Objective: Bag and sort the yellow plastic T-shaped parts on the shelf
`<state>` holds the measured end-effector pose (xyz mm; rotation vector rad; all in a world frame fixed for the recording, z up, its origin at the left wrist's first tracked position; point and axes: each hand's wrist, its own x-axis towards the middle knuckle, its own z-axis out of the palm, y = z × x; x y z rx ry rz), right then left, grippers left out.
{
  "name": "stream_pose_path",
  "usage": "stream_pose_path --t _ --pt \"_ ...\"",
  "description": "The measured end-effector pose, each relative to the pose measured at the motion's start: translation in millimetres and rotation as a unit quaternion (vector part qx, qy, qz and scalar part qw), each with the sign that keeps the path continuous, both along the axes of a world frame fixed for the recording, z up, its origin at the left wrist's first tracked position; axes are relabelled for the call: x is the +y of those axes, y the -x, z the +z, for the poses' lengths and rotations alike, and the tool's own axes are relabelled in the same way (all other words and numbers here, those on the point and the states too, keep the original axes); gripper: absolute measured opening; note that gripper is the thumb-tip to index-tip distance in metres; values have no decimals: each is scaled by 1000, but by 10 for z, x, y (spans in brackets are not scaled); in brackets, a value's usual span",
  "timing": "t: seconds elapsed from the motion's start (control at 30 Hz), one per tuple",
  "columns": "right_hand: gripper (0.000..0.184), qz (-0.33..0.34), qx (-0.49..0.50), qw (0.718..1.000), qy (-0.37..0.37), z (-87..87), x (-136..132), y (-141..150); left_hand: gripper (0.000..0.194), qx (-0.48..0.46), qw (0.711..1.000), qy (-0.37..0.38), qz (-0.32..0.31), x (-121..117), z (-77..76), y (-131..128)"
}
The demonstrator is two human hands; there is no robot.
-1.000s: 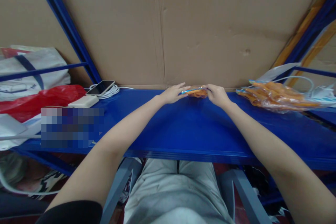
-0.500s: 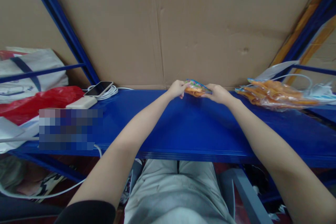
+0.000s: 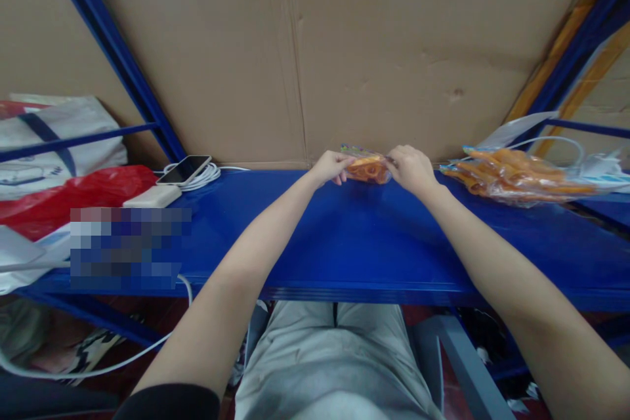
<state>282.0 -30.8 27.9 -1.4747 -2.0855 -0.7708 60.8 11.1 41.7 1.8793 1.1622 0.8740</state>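
Between my two hands is a small clear plastic packet (image 3: 368,169) with orange contents and a printed coloured top edge. My left hand (image 3: 333,167) pinches its left side. At its right side, the fingers of my right hand (image 3: 411,167) are closed on the plastic. The packet is held over the far part of the blue tabletop (image 3: 344,243), close to the cardboard wall. What the orange contents are I cannot make out. Off to the right, a pile of similar orange packets (image 3: 522,174) in clear plastic lies on the tabletop.
On the left are a phone (image 3: 185,170) on a coiled white cable (image 3: 204,175), a white power bank (image 3: 153,196), a red plastic bag (image 3: 98,190) and a white cloth bag (image 3: 93,125). Blue posts (image 3: 113,59) flank the cardboard wall (image 3: 221,46). A blurred patch covers something at the left.
The packet has turned between my hands, so its clear, orange-filled face shows more and its coloured print less. My right hand has shifted its grip slightly upward.
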Motion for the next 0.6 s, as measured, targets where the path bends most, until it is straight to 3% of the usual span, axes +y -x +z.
stream_pose_path --t 0.13,0.3,0.43,0.6 --pt "31 67 19 997 22 -25 101 -151 21 -34 998 4 59 -2 -18 -46" --pt "34 118 35 988 94 -34 179 -316 21 -123 983 97 97 -10 -35 -111" --pt "29 76 15 993 86 0 150 -275 24 -170 972 144 79 21 -83 -82" --pt "32 -10 17 1000 16 19 73 -187 22 -157 980 117 41 -7 -167 7"
